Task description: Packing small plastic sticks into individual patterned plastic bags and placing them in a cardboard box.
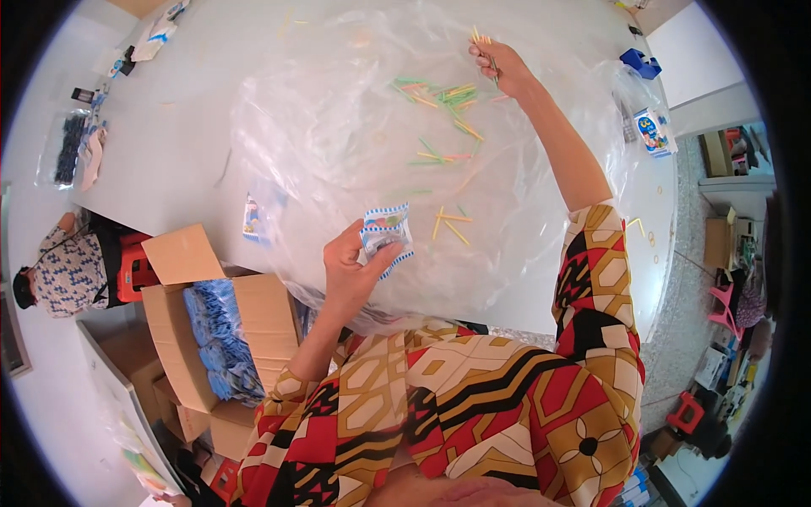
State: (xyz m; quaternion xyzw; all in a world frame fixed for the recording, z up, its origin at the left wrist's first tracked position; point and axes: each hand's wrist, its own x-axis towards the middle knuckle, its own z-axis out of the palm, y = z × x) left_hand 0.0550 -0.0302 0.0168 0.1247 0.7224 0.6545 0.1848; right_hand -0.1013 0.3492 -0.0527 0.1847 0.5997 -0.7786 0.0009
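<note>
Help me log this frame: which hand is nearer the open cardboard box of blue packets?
Left. The left hand, gripping a small printed packet, is just right of the cardboard box. The right hand reaches far across the table, holding thin sticks.

Printed picture on the small packet (385, 234) too small to tell, its lower edge hidden by left hand (351, 272), box (221, 338) contents blurred blue, seated person (63, 270) partly hidden by the table (182, 144) edge

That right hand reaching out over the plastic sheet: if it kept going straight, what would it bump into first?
Probably nothing soon. The right hand, with thin sticks in its grip, points past the clear plastic sheet toward bare grey tabletop; depth is unclear.
</note>
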